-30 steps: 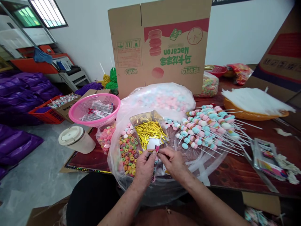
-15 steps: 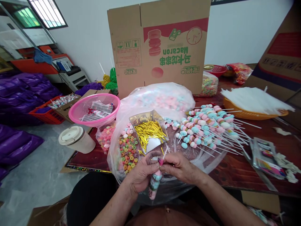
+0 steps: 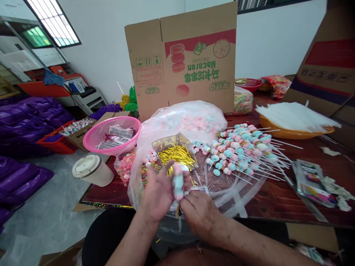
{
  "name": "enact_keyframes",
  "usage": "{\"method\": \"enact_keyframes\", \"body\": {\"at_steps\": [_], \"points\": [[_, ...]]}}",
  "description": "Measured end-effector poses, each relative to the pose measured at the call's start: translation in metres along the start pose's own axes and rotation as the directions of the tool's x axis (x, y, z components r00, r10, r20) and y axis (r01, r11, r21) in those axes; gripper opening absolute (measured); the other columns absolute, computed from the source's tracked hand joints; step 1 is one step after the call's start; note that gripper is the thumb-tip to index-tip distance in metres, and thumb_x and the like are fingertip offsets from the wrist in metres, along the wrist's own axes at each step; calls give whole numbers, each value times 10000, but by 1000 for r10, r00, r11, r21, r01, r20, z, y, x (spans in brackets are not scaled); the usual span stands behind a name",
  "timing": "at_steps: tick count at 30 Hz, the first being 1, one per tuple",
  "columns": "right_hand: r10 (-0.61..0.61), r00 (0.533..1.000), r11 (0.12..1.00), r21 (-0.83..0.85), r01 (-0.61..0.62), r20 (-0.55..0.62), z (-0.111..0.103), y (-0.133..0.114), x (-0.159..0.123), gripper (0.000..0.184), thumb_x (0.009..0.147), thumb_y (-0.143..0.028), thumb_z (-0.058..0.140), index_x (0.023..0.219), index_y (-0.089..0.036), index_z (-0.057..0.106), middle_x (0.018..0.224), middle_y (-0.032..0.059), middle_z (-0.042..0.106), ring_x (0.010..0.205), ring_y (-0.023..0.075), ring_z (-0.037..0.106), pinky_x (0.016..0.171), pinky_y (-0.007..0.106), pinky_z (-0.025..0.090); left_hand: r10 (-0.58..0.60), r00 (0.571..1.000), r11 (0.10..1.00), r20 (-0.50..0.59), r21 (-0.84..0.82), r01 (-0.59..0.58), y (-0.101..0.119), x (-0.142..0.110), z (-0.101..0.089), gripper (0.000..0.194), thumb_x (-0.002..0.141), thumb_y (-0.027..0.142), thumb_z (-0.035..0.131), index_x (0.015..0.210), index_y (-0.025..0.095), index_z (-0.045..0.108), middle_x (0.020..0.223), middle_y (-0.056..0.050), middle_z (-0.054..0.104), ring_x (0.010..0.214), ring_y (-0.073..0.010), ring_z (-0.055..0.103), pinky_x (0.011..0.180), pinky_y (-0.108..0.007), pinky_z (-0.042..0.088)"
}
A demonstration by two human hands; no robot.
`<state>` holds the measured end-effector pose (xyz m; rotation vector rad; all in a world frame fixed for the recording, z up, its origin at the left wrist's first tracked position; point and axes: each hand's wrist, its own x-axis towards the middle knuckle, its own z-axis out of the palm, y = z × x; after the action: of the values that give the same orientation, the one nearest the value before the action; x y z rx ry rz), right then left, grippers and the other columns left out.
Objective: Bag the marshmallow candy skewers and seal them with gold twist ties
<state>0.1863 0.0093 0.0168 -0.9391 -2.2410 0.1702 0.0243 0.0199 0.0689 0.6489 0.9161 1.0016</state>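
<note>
Two hands: both on one candy skewer [image 3: 178, 181], low in front of the body.
Left hand [image 3: 156, 190]: closed round the skewer's candy end, fingers curled; blurred by motion.
Right hand [image 3: 201, 214]: closed on the lower end of the skewer, at the stick; exact grip is blurred.
Change: half a second ago the skewer hung candy-down below the hands, which pinched its top end; now it stands candy-up between them.
Judgement: the skewer has been turned end for end, so work at one end looks finished and the other end is now presented.
Skewer position: above the near edge of the plastic bag [image 3: 222, 195], just in front of the gold ties [image 3: 177, 156].
Nearby: skewer pile [image 3: 244, 147] right of the ties; loop candy [image 3: 148, 170] left of them; pink basket [image 3: 112, 133] and cup [image 3: 93, 170] further left; carton [image 3: 183, 59] behind, all on the worktop [image 3: 277, 199].
</note>
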Motion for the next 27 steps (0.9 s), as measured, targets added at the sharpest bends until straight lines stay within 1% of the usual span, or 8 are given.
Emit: {"method": "enact_keyframes", "body": {"at_steps": [2,5,8,12,15,18,22,27], "points": [[284,958,935,214,-284,31,0,0,-2,239,841,-192,343,642,-195,475,576,25,501,555,148,419,528,275,309,90,995,995,39,43,-92,15,-10,-13,824,653,836,209,865,191,678,472,-65,590,519,-219,582,571,-352,463],[629,771,615,540,-574,103,-2,-6,0,270,858,-309,387,614,-200,429,569,-17,443,553,119,402,517,242,307,-150,976,948,155,302,97,8,-14,-21,653,733,715,380,782,158,717,508,-85,623,593,-241,619,606,-349,466],[624,730,340,744,-575,279,2,-24,4,311,813,-416,474,600,-194,430,553,-38,409,531,97,365,497,230,290,-36,991,956,130,295,-3,-22,-6,-13,486,801,576,442,986,194,678,782,-72,690,839,-223,625,753,-334,464],[512,583,-348,773,-531,631,16,-38,4,360,699,-493,600,616,-209,393,412,-105,308,368,53,188,377,207,146,125,992,977,-10,178,-121,-54,3,1,407,759,424,601,1106,210,596,949,-56,667,1015,-196,562,892,-310,412],[401,626,-561,720,-409,669,22,-34,-2,422,650,-497,661,610,-212,353,384,-124,306,334,39,157,360,194,123,56,996,973,-69,227,-38,-61,3,3,353,753,476,585,909,166,653,800,-47,667,882,-193,596,830,-302,445],[356,611,-463,701,-542,707,20,-27,-9,497,690,-615,564,539,-211,317,337,-116,254,310,41,151,345,200,139,136,989,928,-63,359,-105,-59,5,0,332,757,480,572,755,155,643,741,-30,658,761,-166,591,772,-276,456],[649,660,195,755,-626,379,3,-21,-11,446,733,-581,543,576,-172,459,524,-44,446,474,68,370,446,205,308,365,921,755,-132,621,-211,-58,14,6,405,799,489,488,585,159,583,571,-3,607,587,-138,545,613,-241,443],[793,597,343,724,-599,118,-30,2,-61,270,791,-434,546,886,-183,516,746,-2,575,660,132,530,624,265,453,-24,897,146,442,889,-434,-66,25,23,294,817,376,487,725,172,677,644,-19,654,604,-161,573,578,-252,419]]}}
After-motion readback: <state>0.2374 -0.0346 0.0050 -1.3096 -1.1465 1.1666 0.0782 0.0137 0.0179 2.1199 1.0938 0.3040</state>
